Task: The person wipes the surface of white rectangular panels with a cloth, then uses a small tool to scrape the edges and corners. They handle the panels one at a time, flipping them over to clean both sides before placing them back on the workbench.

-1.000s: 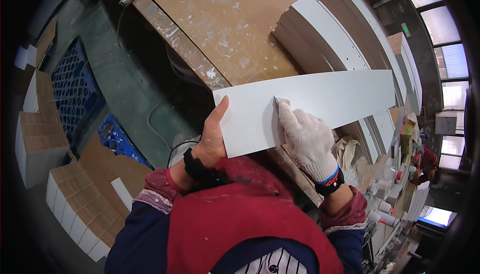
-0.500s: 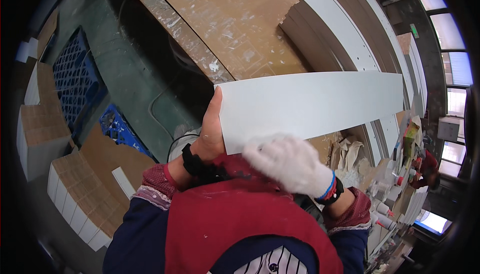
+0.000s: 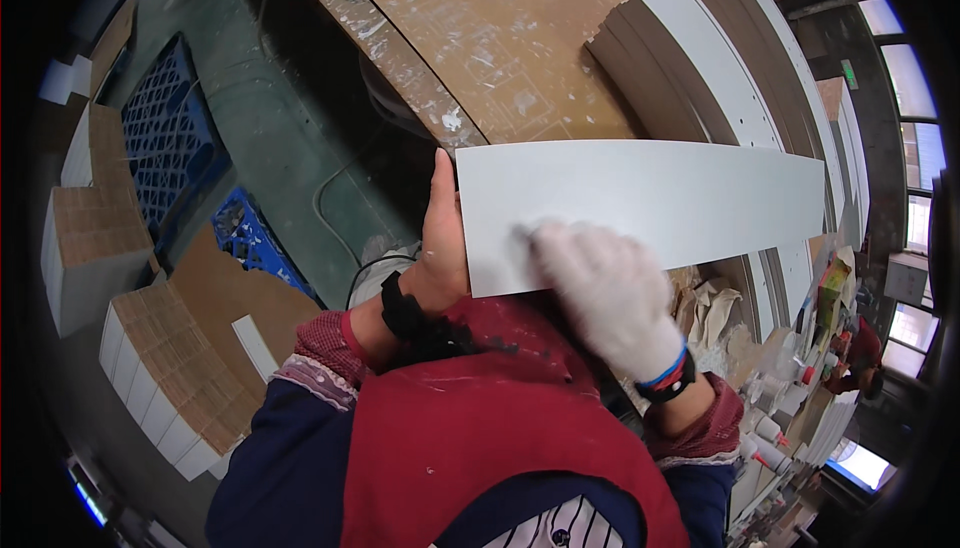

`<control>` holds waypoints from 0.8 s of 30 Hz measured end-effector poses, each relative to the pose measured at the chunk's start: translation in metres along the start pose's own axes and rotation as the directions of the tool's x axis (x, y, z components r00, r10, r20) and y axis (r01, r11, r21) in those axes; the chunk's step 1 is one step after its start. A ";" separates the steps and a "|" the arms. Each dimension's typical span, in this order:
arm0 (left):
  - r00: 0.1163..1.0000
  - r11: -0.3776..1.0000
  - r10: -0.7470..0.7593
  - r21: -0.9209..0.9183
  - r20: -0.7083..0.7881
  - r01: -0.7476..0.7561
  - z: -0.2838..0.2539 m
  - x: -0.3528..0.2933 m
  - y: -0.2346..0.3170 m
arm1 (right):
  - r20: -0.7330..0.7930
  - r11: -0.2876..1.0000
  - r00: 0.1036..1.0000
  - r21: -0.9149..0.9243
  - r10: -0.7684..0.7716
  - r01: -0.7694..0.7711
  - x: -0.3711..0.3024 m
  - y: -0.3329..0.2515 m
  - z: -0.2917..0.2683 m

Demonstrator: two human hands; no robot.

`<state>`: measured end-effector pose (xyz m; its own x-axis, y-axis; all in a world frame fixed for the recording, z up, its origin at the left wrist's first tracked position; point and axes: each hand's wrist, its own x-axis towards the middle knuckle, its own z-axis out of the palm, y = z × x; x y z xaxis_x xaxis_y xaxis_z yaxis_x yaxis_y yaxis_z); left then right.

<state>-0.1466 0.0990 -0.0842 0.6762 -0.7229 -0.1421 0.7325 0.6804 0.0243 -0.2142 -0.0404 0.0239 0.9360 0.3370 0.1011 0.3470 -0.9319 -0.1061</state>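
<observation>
A long white panel (image 3: 690, 193) lies crosswise before me, its far end over stacked boards. My left hand (image 3: 442, 238), bare, grips the panel's left end, the thumb standing along the edge and the other fingers hidden beneath. My right hand (image 3: 608, 283), in a white knitted glove, is on the panel's face near that end. Its fingers are curled together and slightly blurred. A dark smudge or shadow shows at their tips; whatever they hold, if anything, cannot be made out.
Beyond the panel is a brown worktable (image 3: 480, 23) spotted with white paint. Stacks of white-faced boards (image 3: 690, 33) stand at the right, with bottles (image 3: 765, 428) and crumpled cloth (image 3: 708, 308) nearer. To the left are blue plastic pallets (image 3: 170, 138) and piled boards (image 3: 180, 373). A person (image 3: 858, 353) is far right.
My right hand has moved right and up over the panel's face, its fingers now angled farther forward. The panel and left hand appear slightly farther right as the whole view shifts.
</observation>
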 end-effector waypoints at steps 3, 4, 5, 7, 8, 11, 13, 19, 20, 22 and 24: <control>0.999 0.994 -0.037 -0.103 0.038 0.040 0.006 0.001 -0.001 | 0.467 0.946 0.828 0.236 -0.311 0.222 0.004 -0.026 -0.006; 0.996 0.983 -0.047 -0.172 0.081 0.060 0.005 -0.001 -0.001 | 0.618 0.939 0.711 0.281 -0.336 0.199 0.007 -0.028 -0.009; 0.995 0.990 -0.066 -0.117 0.081 0.075 -0.001 0.001 0.002 | 0.361 0.912 0.892 0.392 -0.272 0.120 0.001 -0.017 -0.010; 0.987 0.973 -0.055 -0.214 0.154 0.088 -0.008 0.000 0.003 | 0.031 0.879 0.999 0.476 0.029 -0.040 -0.010 0.011 -0.024; 0.978 0.960 -0.056 -0.259 0.198 0.108 -0.009 0.001 0.003 | -0.114 0.915 0.977 0.384 0.181 -0.125 -0.017 0.028 -0.022; 0.991 0.979 -0.057 -0.189 0.122 0.080 0.001 0.001 0.002 | -0.305 0.920 0.875 0.016 0.376 -0.391 -0.034 0.072 -0.015; 0.992 0.976 -0.057 -0.204 0.116 0.080 -0.001 -0.002 0.002 | -0.255 0.908 0.905 -0.161 0.341 -0.387 -0.034 0.067 -0.008; 0.998 0.995 -0.063 -0.083 -0.003 0.062 -0.003 0.004 0.007 | 0.394 0.985 0.912 0.164 -0.115 0.053 -0.018 -0.039 0.015; 0.997 0.989 -0.079 -0.120 0.023 0.081 0.001 0.002 0.007 | 0.280 0.921 0.905 0.318 -0.319 0.226 -0.023 -0.034 0.012; 0.999 0.998 -0.020 0.062 -0.042 0.023 0.013 0.000 0.008 | 0.337 0.896 0.919 0.443 -0.203 0.035 -0.031 -0.028 0.018; 1.000 0.993 0.001 0.119 -0.010 0.000 0.010 0.002 0.007 | 0.321 0.830 0.945 0.540 -0.052 -0.138 -0.045 -0.013 0.005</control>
<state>-0.1390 0.1012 -0.0745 0.6759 -0.7212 -0.1515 0.7370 0.6610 0.1414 -0.2603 -0.0430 0.0156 0.8856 0.4108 -0.2168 0.1908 -0.7473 -0.6365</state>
